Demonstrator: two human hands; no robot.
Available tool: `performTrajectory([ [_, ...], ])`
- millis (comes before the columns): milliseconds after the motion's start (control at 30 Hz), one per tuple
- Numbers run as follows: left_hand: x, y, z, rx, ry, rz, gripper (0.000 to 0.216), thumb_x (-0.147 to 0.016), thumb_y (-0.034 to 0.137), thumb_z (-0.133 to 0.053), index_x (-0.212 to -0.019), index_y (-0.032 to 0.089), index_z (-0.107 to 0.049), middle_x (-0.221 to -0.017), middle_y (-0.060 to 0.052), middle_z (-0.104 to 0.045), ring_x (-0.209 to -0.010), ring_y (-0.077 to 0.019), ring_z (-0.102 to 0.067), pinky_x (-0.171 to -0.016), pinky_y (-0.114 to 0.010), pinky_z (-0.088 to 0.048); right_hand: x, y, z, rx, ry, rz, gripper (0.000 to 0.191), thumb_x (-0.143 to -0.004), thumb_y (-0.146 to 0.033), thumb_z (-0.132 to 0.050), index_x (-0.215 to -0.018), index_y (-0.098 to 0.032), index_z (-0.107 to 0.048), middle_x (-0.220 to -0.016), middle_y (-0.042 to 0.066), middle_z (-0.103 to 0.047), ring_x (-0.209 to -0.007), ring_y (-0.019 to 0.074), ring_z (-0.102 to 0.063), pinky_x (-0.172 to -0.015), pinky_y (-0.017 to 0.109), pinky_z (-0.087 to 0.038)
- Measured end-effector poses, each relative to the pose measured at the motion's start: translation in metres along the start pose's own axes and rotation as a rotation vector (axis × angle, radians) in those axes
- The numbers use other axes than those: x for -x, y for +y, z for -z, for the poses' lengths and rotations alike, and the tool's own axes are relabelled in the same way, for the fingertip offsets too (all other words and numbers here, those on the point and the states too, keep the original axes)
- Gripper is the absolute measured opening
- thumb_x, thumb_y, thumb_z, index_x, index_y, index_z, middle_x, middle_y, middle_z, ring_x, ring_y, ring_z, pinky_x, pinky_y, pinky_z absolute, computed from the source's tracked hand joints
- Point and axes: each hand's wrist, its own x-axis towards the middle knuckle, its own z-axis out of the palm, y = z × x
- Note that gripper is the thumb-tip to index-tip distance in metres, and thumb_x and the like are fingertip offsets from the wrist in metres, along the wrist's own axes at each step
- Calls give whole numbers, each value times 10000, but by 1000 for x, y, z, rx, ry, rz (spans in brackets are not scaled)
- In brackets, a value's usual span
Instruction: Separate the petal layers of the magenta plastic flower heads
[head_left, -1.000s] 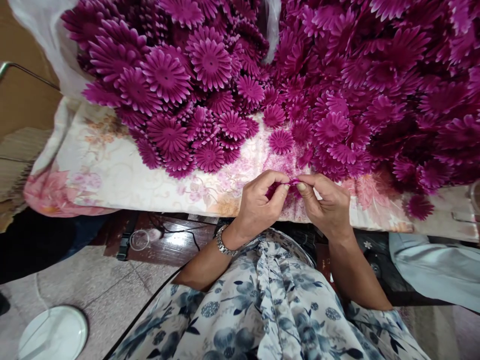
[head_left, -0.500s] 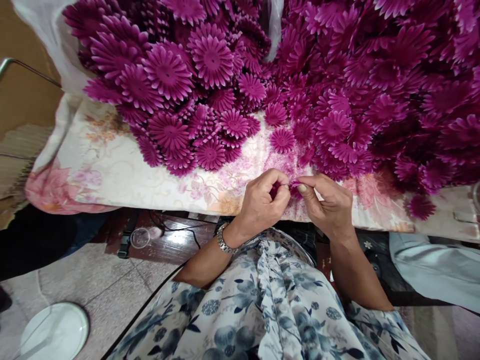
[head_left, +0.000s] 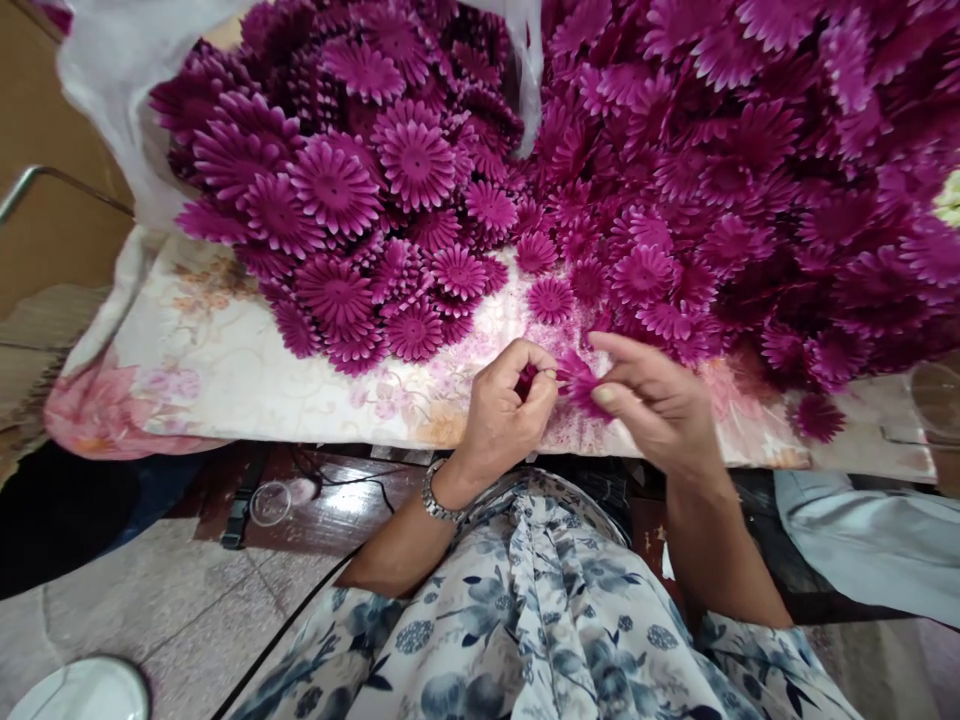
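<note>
- The left hand (head_left: pixel 501 412) is curled tight, thumb and forefinger pinched narrowly on a dark magenta piece (head_left: pixel 527 379); the fist hides most of it
- The right hand (head_left: pixel 660 402) lies at 3 o'clock from the left one, thumb and fingers closed on a small magenta flower (head_left: pixel 576 383); its petals fan toward 9 o'clock and meet the left fingertips
- Both hands are over the near edge of a floral cloth (head_left: pixel 225 350), which is dusted pink beneath them
- A heap of magenta flowers (head_left: pixel 675 150) fills the view from 10 to 2 o'clock of the hands; a loose flower (head_left: pixel 550 298) lies on the cloth at 12 o'clock, near the hands but not touching them
- A clear plastic bag (head_left: pixel 112 90) wraps the heap's 10 o'clock side, and a fold of it hangs into the flowers at 12 o'clock
- A wristwatch (head_left: pixel 437 497) circles the left wrist; the patterned dress (head_left: pixel 540 620) at 6 o'clock hides the lap
- At 8 o'clock a small clear cup (head_left: pixel 270 503) sits on a dark wooden ledge beside a black cable (head_left: pixel 352 480)
- A white plate (head_left: pixel 79 692) lies on the tiled floor at 7 o'clock, cut off by the frame edge
- Another person's pale blue sleeve (head_left: pixel 870 545) shows at 4 o'clock, below the cloth's edge and well apart from the right hand
- A metal rod (head_left: pixel 45 178) crosses at 10 o'clock, just beside the bag
</note>
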Motion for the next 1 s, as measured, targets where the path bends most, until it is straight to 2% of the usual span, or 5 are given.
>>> performTrajectory([
  [400, 5, -11, -21, 358, 99, 66, 151, -849, 289, -470, -780, 208, -578, -1300, -45, -456, -1241, -238, -413, -1040, -379, -345, -1, -6, -47, -335, -117, -138, 246, -849, -351, -568, -1014, -174, -609, -725, -16, -607, -619, 85, -544, -574, 200, -449],
  [533, 2, -7, -25, 511, 32, 21, 277, -853, 387, -471, -1025, 238, -630, -1346, -59, -456, -1310, -250, -378, -1114, -413, -278, -7, -9, -21, -19, -3, 51, 116, -861, -268, -547, -892, -192, -628, -750, -7, -655, -657, 99, -593, -616, 218, -474],
  [700, -4, -6, -12, 616, 181, 64, 282, -815, 322, -576, -1078, 234, -629, -1179, -66, -589, -1159, -203, -518, -1038, -366, -377, -17, -4, 60, 906, 604, 200, 225, -835, -305, -588, -1015, -203, -676, -918, 84, -679, -872, 208, -623, -797, 368, -497],
  [833, -4, -13, 6, 573, 279, 132, 172, -823, 252, -578, -961, 225, -677, -997, -35, -657, -998, -164, -592, -970, -321, -421, -22, -2, 93, 1280, 507, 79, 534, -805, -368, -627, -1302, -190, -540, -1196, 176, -584, -1080, 305, -552, -901, 482, -440],
  [1000, -1, -18, 16, 393, 292, 104, 147, -806, 206, -569, -870, 212, -701, -891, -19, -684, -924, -164, -609, -921, -305, -439, -38, -13, 49, 1070, 485, 360, 235, -864, -326, -559, -982, -177, -697, -934, 105, -650, -902, 215, -565, -815, 361, -441],
])
